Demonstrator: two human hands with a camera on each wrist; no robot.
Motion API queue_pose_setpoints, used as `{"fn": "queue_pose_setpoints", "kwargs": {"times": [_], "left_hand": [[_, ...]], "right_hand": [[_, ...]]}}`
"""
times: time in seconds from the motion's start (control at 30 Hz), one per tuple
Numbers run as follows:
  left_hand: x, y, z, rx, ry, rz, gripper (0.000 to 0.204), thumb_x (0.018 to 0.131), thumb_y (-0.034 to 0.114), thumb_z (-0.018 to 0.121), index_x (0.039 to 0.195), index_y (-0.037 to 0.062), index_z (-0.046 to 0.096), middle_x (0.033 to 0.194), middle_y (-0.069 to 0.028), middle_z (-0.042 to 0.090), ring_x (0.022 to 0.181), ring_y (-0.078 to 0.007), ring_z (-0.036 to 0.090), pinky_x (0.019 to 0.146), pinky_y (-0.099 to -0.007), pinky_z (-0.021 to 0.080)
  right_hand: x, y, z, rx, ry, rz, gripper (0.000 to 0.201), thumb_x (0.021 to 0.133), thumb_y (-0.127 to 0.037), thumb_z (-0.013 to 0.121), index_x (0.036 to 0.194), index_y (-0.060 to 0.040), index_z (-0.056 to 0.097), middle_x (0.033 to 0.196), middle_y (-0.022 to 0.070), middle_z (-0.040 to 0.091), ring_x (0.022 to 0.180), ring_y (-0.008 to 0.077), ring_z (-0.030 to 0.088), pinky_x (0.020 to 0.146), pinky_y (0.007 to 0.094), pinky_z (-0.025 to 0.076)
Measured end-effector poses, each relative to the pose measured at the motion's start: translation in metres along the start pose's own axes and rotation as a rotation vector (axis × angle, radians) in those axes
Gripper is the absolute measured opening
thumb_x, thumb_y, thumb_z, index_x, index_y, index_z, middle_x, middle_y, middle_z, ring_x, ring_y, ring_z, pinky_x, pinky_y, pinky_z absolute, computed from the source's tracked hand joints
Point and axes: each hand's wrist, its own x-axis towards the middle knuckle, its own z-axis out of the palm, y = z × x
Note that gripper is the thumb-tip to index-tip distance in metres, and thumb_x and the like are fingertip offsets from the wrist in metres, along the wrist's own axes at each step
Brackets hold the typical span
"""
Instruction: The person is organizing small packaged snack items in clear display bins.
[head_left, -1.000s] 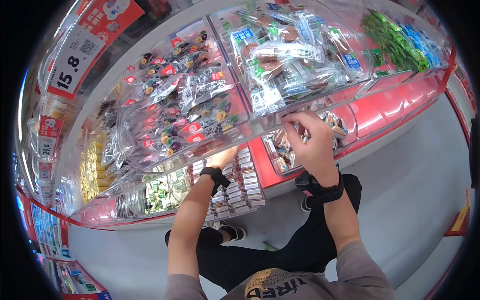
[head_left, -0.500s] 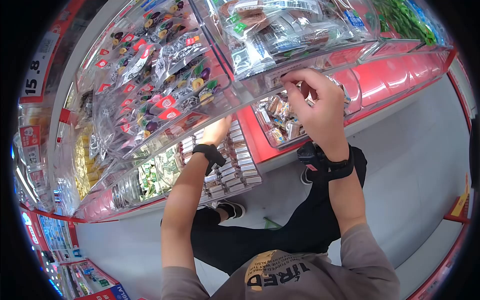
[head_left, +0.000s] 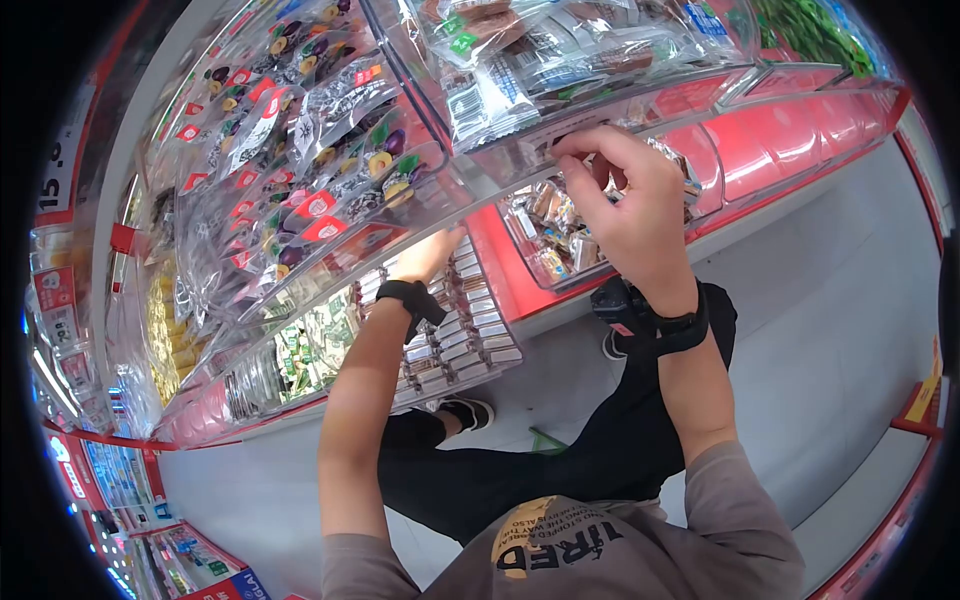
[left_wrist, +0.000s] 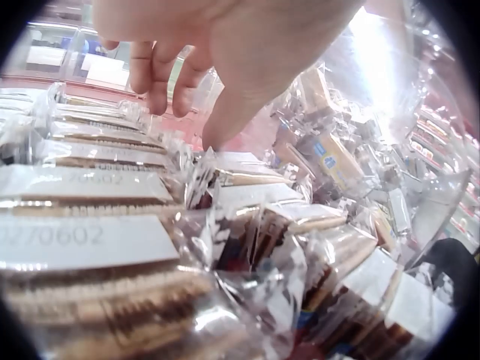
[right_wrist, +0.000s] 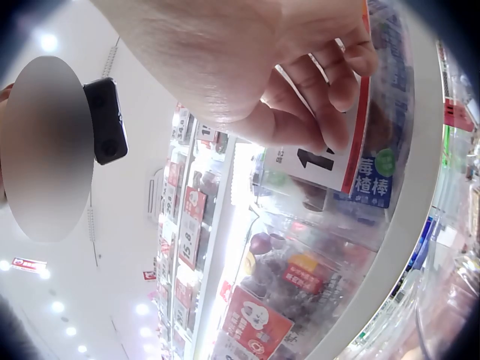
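My left hand [head_left: 430, 258] reaches below the clear upper shelf, over a lower bin of small wrapped snack bars [head_left: 460, 350]. Its fingers hang loosely bent in the left wrist view, with the thumb [left_wrist: 225, 120] low over the bar wrappers [left_wrist: 247, 196]; nothing shows in its grasp. At the front edge of the upper shelf [head_left: 520, 150] is my right hand [head_left: 640, 215], loosely bent, thumb and forefinger close together. In the right wrist view its fingers overlap a price tag [right_wrist: 341, 169], and no item shows between them.
Bags of plum snacks [head_left: 320, 135] and clear-wrapped brown snacks [head_left: 560, 60] fill the upper bins. A lower bin of mixed wrapped pieces [head_left: 550, 235] stands beside a red shelf surface [head_left: 500, 270]. My legs [head_left: 600, 430] are close below the lower shelf.
The head view has shifted, so the upper bins sit higher and farther left. The left hand stays low over the bars, and the right hand stays at the shelf edge.
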Motion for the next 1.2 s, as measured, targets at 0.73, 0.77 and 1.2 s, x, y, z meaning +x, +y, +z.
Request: {"fn": "queue_pose_setpoints", "kwargs": {"times": [0.73, 0.77, 1.2], "left_hand": [[0.003, -0.012, 0.019, -0.001, 0.109, 0.224, 0.029, 0.085, 0.019, 0.049, 0.109, 0.0054, 0.057, 0.103, -0.0218, 0.060, 0.094, -0.0398, 0.057, 0.080, -0.0468, 0.045], [0.002, -0.010, 0.018, -0.004, 0.112, 0.193, 0.028, 0.085, 0.019, 0.049, 0.109, 0.0054, 0.057, 0.103, -0.0216, 0.060, 0.094, -0.0399, 0.057, 0.080, -0.0467, 0.045], [-0.009, 0.000, -0.009, -0.030, -0.079, 0.068, 0.028, 0.087, 0.026, 0.049, 0.106, 0.0066, 0.057, 0.103, -0.0188, 0.060, 0.094, -0.0369, 0.057, 0.079, -0.0442, 0.045]], "right_hand": [[0.003, 0.022, -0.026, -0.054, -0.411, -0.011, 0.012, 0.073, -0.008, 0.058, 0.080, -0.0002, 0.061, 0.071, 0.0129, 0.060, 0.063, 0.0257, 0.057, 0.061, 0.0346, 0.045], [0.002, 0.025, -0.028, -0.079, -0.445, 0.028, 0.013, 0.073, -0.009, 0.057, 0.080, 0.0002, 0.061, 0.071, 0.0136, 0.060, 0.065, 0.0272, 0.058, 0.063, 0.0360, 0.045], [-0.016, 0.078, -0.006, -0.460, -0.524, -0.071, 0.016, 0.079, -0.015, 0.055, 0.088, -0.0031, 0.062, 0.082, 0.0126, 0.061, 0.079, 0.0306, 0.059, 0.072, 0.0398, 0.046]]}}
